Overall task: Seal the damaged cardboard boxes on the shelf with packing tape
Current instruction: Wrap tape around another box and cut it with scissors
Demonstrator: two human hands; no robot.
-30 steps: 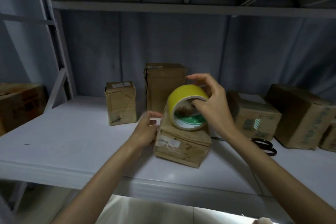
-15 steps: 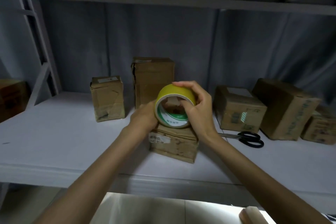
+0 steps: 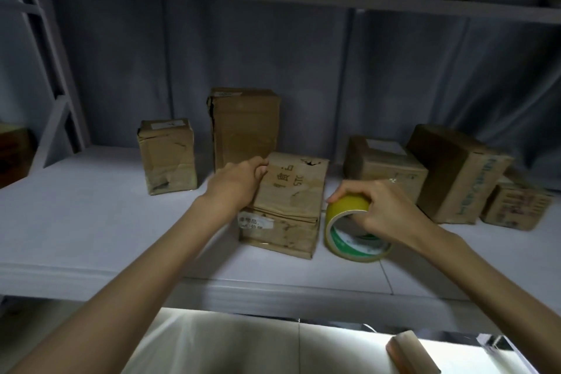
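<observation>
Setting the roll down marks the change: half a second ago the yellow tape roll (image 3: 352, 223) sat upright on top of the front box (image 3: 287, 203), gripped between both hands; now it is on the shelf (image 3: 91, 222) just to that box's right, tilted so its green-printed core faces the camera. The right hand (image 3: 382, 209) curls over the roll's top, fingers wrapped on its rim, so it holds the roll at the shelf surface. The left hand (image 3: 239, 182) has come off the roll and presses against the box's left side near its upper edge, fingers bent round the corner, and the box now shows a large creased face with a torn hole near its top. Whether any tape strip runs from roll to box I cannot tell; none is visible. My judgement: the box is being turned to expose the damage, and taping has not begun on this face. Behind stand a small dented box (image 3: 167, 156) and a tall box (image 3: 246, 124); to the right, three more boxes (image 3: 455, 173) sit well apart from the hands.
</observation>
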